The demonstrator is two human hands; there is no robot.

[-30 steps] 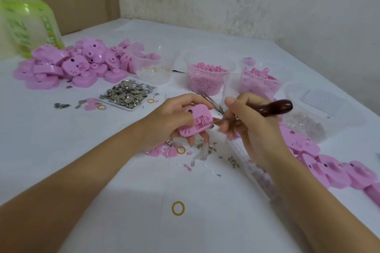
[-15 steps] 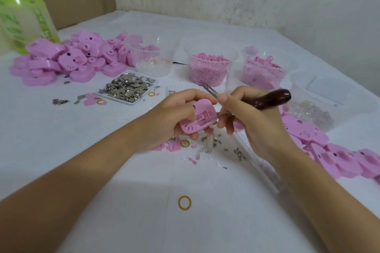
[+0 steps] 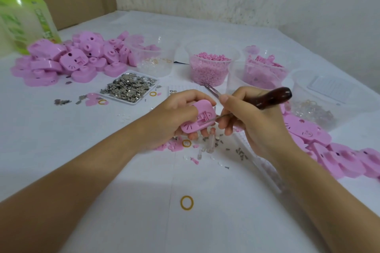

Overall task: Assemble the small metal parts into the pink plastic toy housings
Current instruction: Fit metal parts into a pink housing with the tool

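My left hand (image 3: 172, 117) grips a pink plastic housing (image 3: 200, 119) above the table's middle, its slotted inner face turned up. My right hand (image 3: 246, 121) holds a tool with a dark wooden handle (image 3: 273, 97); its thin metal shaft reaches left and its tip touches the housing's slot. A pair of tweezers (image 3: 212, 89) sticks out from behind the same hand. A white tray of small metal parts (image 3: 129, 87) lies behind my left hand. More loose metal bits (image 3: 240, 152) are scattered under my hands.
A heap of pink housings (image 3: 67, 59) sits at the back left, another row (image 3: 333, 150) at the right. Clear tubs hold pink pellets (image 3: 209, 68), pink pieces (image 3: 263, 72) and clear parts (image 3: 316, 109). A green bottle (image 3: 22, 16) stands far left. A yellow ring (image 3: 186, 202) lies near me.
The housing has tilted slightly in my left hand and the tool's tip has moved further into its slot. Both hands stay in about the same place.
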